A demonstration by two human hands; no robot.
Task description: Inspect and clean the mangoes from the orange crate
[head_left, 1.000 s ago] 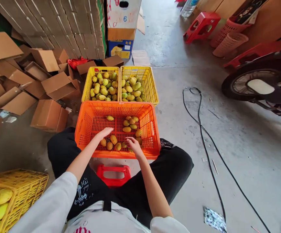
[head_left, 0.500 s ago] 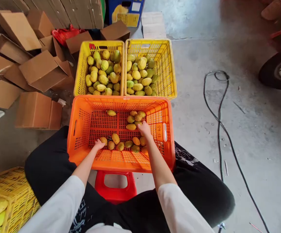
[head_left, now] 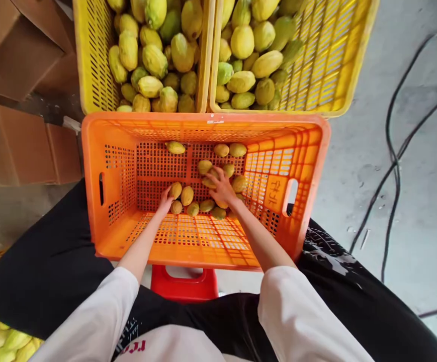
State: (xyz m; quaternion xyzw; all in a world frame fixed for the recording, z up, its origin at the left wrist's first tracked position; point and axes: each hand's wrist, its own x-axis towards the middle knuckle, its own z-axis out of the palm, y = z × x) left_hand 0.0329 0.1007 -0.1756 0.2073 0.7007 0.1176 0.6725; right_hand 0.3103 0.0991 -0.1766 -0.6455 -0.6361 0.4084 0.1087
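An orange plastic crate (head_left: pixel 199 256) sits before me with several small oval yellow-brown fruits in it. At the left end of the fruits, my left hand (head_left: pixel 164 202) curls its fingers and thumb around one oval fruit (head_left: pixel 175 190). My right hand (head_left: pixel 223 189) is palm down over the right-hand cluster, fingers spread and touching a yellow fruit (head_left: pixel 208 182); part of that fruit is hidden beneath them. A lone greenish-yellow fruit (head_left: pixel 175 147) lies by the crate's far wall.
Two yellow crates, a left one (head_left: pixel 205 60) and a right one (head_left: pixel 348 75), hold larger yellow-green fruits beyond the orange crate. Cardboard boxes (head_left: pixel 25 146) lie at left. A red stool (head_left: pixel 184 286) is under the crate. A black cable (head_left: pixel 395 166) runs along the floor at right.
The view has come closer to the crates. My right hand has shifted left over the cluster and its fingers have spread; some fruits there have moved apart. My left hand remains at the left-end fruit.
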